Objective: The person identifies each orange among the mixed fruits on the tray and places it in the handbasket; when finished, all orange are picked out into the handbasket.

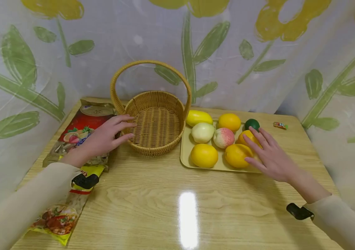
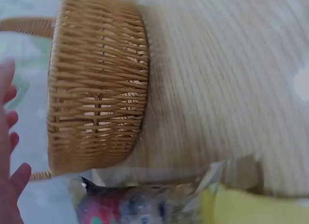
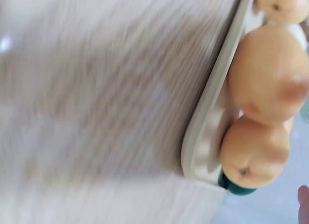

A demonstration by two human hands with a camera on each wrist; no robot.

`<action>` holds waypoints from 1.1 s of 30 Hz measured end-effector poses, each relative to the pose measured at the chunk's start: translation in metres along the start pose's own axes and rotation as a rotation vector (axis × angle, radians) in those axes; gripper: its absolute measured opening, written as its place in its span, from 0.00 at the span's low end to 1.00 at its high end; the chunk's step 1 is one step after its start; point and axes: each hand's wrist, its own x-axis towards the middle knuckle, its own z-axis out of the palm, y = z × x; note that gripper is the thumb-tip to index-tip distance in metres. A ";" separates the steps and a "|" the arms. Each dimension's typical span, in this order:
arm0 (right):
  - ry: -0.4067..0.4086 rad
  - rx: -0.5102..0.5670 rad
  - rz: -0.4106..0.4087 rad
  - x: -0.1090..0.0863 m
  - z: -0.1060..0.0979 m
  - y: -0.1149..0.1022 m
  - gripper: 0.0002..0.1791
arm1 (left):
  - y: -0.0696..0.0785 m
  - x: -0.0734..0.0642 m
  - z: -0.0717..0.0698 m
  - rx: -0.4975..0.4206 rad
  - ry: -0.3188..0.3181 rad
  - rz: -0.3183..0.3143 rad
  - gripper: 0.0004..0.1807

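Note:
A round wicker basket (image 1: 155, 125) with a tall arched handle stands at the table's back middle, nothing inside it. My left hand (image 1: 110, 135) reaches its left rim, fingers extended and overlapping the rim in the head view. On the right, a shallow yellow tray (image 1: 185, 161) holds several fruits: a lemon-yellow fruit (image 1: 204, 156), a pale green one (image 1: 202, 132), a peach (image 1: 224, 138), an orange-yellow fruit (image 1: 238, 156) and a dark green one (image 1: 252, 124). Over the tray's right end spreads my right hand (image 1: 272, 156), holding nothing and covering part of the fruit there.
Left of the basket lies a bag with fruit printed on it (image 1: 80, 135), and below that a yellow food packet (image 1: 61, 215). A small wrapped candy (image 1: 280, 125) lies at the back right. Behind the table hangs a flower-patterned curtain (image 1: 133, 34).

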 end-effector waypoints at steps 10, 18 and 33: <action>0.082 0.547 0.382 -0.016 -0.010 -0.027 0.34 | -0.011 -0.010 0.006 -0.490 0.053 -0.463 0.31; 0.088 0.761 0.667 -0.022 -0.015 -0.040 0.35 | -0.022 -0.014 0.011 -0.642 -0.057 -0.566 0.39; 0.138 0.850 0.736 -0.023 0.000 -0.047 0.32 | -0.027 -0.017 0.027 -0.816 -0.001 -0.558 0.36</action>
